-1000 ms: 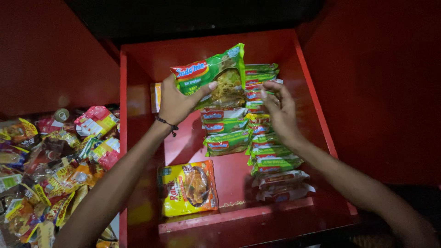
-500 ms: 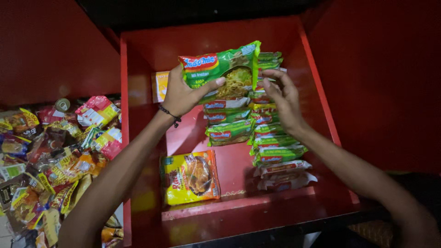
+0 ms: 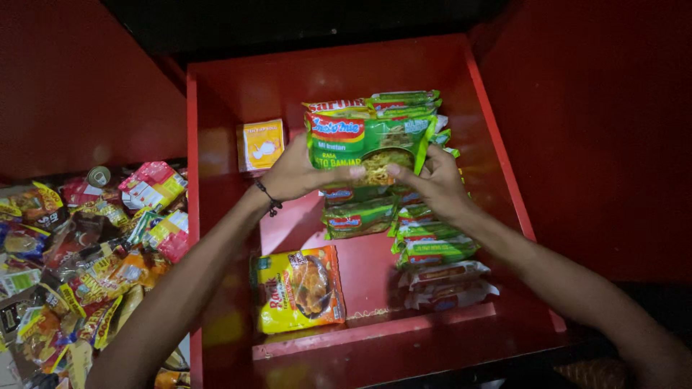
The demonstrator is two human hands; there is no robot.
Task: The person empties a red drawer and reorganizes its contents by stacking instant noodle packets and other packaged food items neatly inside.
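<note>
2 hands now grip 1 green noodle packet (image 3: 367, 144): the left hand (image 3: 295, 173) and right hand (image 3: 432, 184) pinch its lower edge, fingers curled shut on it. Half a second ago only the left held it, higher up. It has come down onto the rear of the packet rows (image 3: 425, 238) inside the red shelf box (image 3: 497, 180), nearly seated there.

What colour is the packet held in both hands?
Mostly green packet with a red patch, head view.

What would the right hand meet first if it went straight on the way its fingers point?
The right hand points left; probably the left hand's thumb on the green noodle packet both hold.
</note>
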